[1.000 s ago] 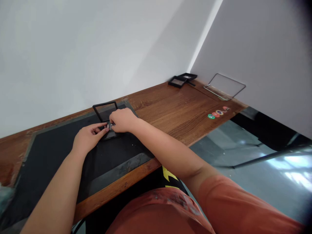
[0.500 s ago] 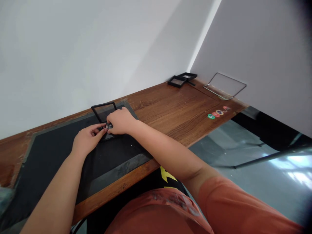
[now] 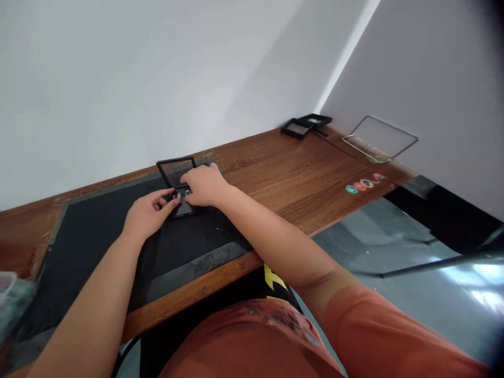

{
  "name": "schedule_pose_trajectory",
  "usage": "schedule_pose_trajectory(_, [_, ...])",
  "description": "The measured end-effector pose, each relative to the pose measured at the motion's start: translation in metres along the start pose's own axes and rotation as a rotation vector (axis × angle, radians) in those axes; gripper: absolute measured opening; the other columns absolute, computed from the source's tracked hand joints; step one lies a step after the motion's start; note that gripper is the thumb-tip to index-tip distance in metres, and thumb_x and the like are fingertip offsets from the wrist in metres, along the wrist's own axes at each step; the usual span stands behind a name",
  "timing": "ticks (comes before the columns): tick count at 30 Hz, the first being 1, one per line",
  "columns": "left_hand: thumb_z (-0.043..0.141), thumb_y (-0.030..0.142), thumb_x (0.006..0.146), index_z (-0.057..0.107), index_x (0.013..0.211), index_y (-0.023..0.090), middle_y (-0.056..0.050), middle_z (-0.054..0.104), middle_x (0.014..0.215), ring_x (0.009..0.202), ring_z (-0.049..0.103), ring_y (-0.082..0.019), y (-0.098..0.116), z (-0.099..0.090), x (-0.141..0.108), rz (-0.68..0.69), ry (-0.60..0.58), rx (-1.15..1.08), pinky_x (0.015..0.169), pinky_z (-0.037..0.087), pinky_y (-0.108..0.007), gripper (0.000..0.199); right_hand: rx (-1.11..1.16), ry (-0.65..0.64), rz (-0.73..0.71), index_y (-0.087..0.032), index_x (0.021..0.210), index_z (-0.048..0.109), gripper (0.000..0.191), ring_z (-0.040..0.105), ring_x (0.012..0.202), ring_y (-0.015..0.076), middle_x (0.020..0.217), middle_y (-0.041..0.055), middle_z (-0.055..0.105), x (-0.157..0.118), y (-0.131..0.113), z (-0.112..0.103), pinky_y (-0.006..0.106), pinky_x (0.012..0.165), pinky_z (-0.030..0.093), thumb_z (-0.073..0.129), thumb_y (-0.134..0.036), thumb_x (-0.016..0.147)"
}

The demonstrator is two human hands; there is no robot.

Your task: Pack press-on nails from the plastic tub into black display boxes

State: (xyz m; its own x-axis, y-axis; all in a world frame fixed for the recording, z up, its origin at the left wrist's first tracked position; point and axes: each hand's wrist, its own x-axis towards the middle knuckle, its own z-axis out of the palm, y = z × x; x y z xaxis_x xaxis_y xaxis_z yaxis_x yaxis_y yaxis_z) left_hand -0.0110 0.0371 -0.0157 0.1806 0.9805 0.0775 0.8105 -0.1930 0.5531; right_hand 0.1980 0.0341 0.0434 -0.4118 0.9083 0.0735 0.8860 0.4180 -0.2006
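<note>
A black-framed hinged case (image 3: pixel 185 210) lies on the black mat (image 3: pixel 94 226), its clear lid (image 3: pixel 177 169) tilted up at the back. Several small, shiny light-coloured pieces (image 3: pixel 179 195) sit inside the base, too small to name. At the case's left side is my left hand (image 3: pixel 151 210), thumb and index finger apart with their tips by the pieces, the other fingers curled. My right hand (image 3: pixel 208 185) covers the case's right side, index finger and thumb apart. Its thumb tip is beside the pieces; the remaining fingers are partly hidden.
Two black-framed cases (image 3: pixel 296 128) lie in the far corner by the wall. A metal wire frame (image 3: pixel 380 139) leans on the side partition. Several round coloured stickers (image 3: pixel 359 186) are near the wooden table's (image 3: pixel 275 168) right edge. A plastic container (image 3: pixel 13 294) stands at far left.
Both hands have loosened: thumbs and index fingers are further apart, and the small pieces in the case show more. The view has shifted slightly, bringing more of the left container into sight.
</note>
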Motion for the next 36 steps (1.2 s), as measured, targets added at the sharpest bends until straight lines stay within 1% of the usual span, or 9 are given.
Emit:
schedule_pose_trajectory(5, [0.07, 0.064, 0.08, 0.072, 0.131, 0.023, 0.001, 0.064, 0.075, 0.059, 0.047, -0.013, -0.003, 0.0, 0.0, -0.012, -0.015, -0.051, 0.055, 0.034, -0.027, 0.065, 0.049, -0.034, 0.051, -0.021, 0.116, 0.076, 0.037, 0.066, 0.118, 0.0327, 0.124, 0.0105, 0.075, 0.0, 0.009, -0.007, 0.053, 0.105, 0.043, 0.075, -0.035, 0.082])
schedule_pose_trajectory(9, [0.07, 0.065, 0.08, 0.074, 0.129, 0.023, 0.0, 0.065, 0.077, 0.058, 0.047, -0.013, -0.003, -0.001, 0.0, -0.019, -0.029, -0.058, 0.055, 0.034, -0.027, 0.065, 0.061, -0.046, 0.069, -0.022, 0.105, 0.08, 0.026, 0.068, 0.112, 0.0293, 0.115, 0.0085, 0.077, 0.0, 0.014, -0.011, 0.048, 0.103, 0.046, 0.077, -0.032, 0.08])
schedule_pose_trajectory(12, [0.07, 0.065, 0.08, 0.077, 0.122, 0.024, 0.001, 0.064, 0.072, 0.059, 0.048, -0.014, 0.0, -0.003, -0.002, -0.023, -0.033, -0.056, 0.056, 0.034, -0.027, 0.059, 0.06, -0.046, 0.069, -0.022, 0.101, 0.081, 0.022, 0.07, 0.109, 0.0293, 0.112, 0.0089, 0.078, 0.001, 0.014, -0.011, 0.047, 0.101, 0.048, 0.076, -0.029, 0.08])
schedule_pose_trajectory(17, [0.069, 0.065, 0.08, 0.079, 0.118, 0.025, 0.001, 0.064, 0.07, 0.06, 0.05, -0.014, 0.004, -0.005, -0.004, -0.023, -0.018, -0.032, 0.056, 0.033, -0.027, 0.057, 0.056, -0.056, 0.051, -0.02, 0.103, 0.081, 0.025, 0.071, 0.108, 0.031, 0.113, 0.0117, 0.078, 0.001, 0.012, -0.005, 0.046, 0.097, 0.05, 0.07, -0.025, 0.081])
schedule_pose_trajectory(22, [0.068, 0.064, 0.081, 0.078, 0.122, 0.024, 0.0, 0.065, 0.071, 0.059, 0.049, -0.014, 0.0, -0.002, -0.003, -0.022, -0.003, -0.023, 0.056, 0.033, -0.028, 0.058, 0.041, -0.063, 0.032, -0.019, 0.105, 0.079, 0.031, 0.069, 0.112, 0.0329, 0.116, 0.0121, 0.078, 0.001, 0.01, -0.004, 0.048, 0.099, 0.049, 0.072, -0.039, 0.083])
schedule_pose_trajectory(24, [0.069, 0.063, 0.08, 0.079, 0.122, 0.022, 0.0, 0.065, 0.07, 0.059, 0.049, -0.014, -0.001, -0.001, -0.003, -0.017, 0.027, -0.042, 0.057, 0.033, -0.028, 0.059, 0.035, -0.065, 0.033, -0.018, 0.105, 0.079, 0.032, 0.069, 0.113, 0.0334, 0.117, 0.0121, 0.077, 0.001, 0.008, -0.003, 0.049, 0.099, 0.049, 0.072, -0.041, 0.083])
schedule_pose_trajectory(29, [0.069, 0.063, 0.08, 0.078, 0.123, 0.022, 0.0, 0.066, 0.07, 0.06, 0.051, -0.014, 0.0, 0.0, -0.003, -0.02, 0.077, -0.058, 0.058, 0.035, -0.028, 0.061, 0.007, -0.043, 0.035, -0.016, 0.106, 0.077, 0.031, 0.069, 0.112, 0.0329, 0.114, 0.0142, 0.078, 0.0, 0.003, 0.0, 0.051, 0.101, 0.047, 0.068, -0.037, 0.085])
schedule_pose_trajectory(33, [0.069, 0.066, 0.079, 0.081, 0.115, 0.023, 0.0, 0.067, 0.069, 0.06, 0.051, -0.015, 0.002, -0.001, -0.002, -0.028, 0.062, -0.013, 0.055, 0.032, -0.029, 0.058, -0.011, -0.04, 0.064, -0.016, 0.111, 0.076, 0.033, 0.071, 0.108, 0.0335, 0.112, 0.0159, 0.078, -0.001, -0.001, 0.001, 0.049, 0.096, 0.05, 0.067, -0.035, 0.085])
schedule_pose_trajectory(36, [0.069, 0.067, 0.078, 0.081, 0.116, 0.025, 0.001, 0.066, 0.069, 0.059, 0.051, -0.015, 0.003, -0.002, -0.001, -0.041, 0.042, -0.005, 0.054, 0.032, -0.028, 0.058, -0.021, -0.055, 0.055, -0.017, 0.11, 0.076, 0.031, 0.071, 0.108, 0.0329, 0.114, 0.0159, 0.077, -0.002, 0.0, -0.001, 0.045, 0.092, 0.052, 0.066, -0.031, 0.085])
